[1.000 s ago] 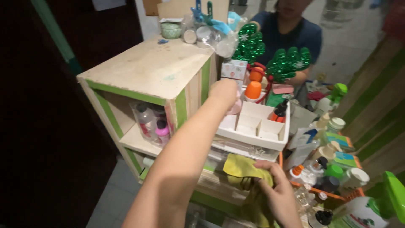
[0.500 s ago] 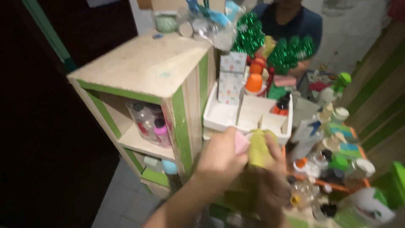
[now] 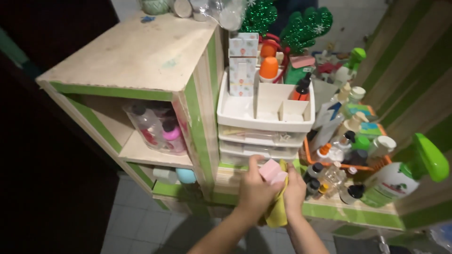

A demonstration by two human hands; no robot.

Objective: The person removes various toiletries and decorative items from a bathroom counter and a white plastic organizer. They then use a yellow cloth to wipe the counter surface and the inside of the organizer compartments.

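The left hand (image 3: 254,190) holds a small pink block-shaped object (image 3: 272,171) — its grip pinching it between thumb and fingers — while the right hand (image 3: 294,193) presses a yellow cloth (image 3: 278,211) against it from the right, fingers closed on the fabric. Both hands meet low and near, just in front of the bottom drawer of the white plastic drawer unit (image 3: 263,127).

The likeliest slip, as I judge it, is the pink object sliding out of the pinch: only part of it shows above the fingers, and rubbing from the cloth could push it loose toward the tiled floor (image 3: 136,226) below. A second risk sits to the right — the crowd of small bottles (image 3: 329,176) by the orange basket (image 3: 308,157) stands close to the right hand, so a wide elbow swing or a trailing cloth corner could topple one. The green-capped spray bottle (image 3: 400,176) at the near right looks top-heavy too.

Both forearms come up from the near edge and converge, wrists bent slightly inward, left knuckles facing up. The wooden cabinet (image 3: 141,61) stands to the left, well apart from the hands.
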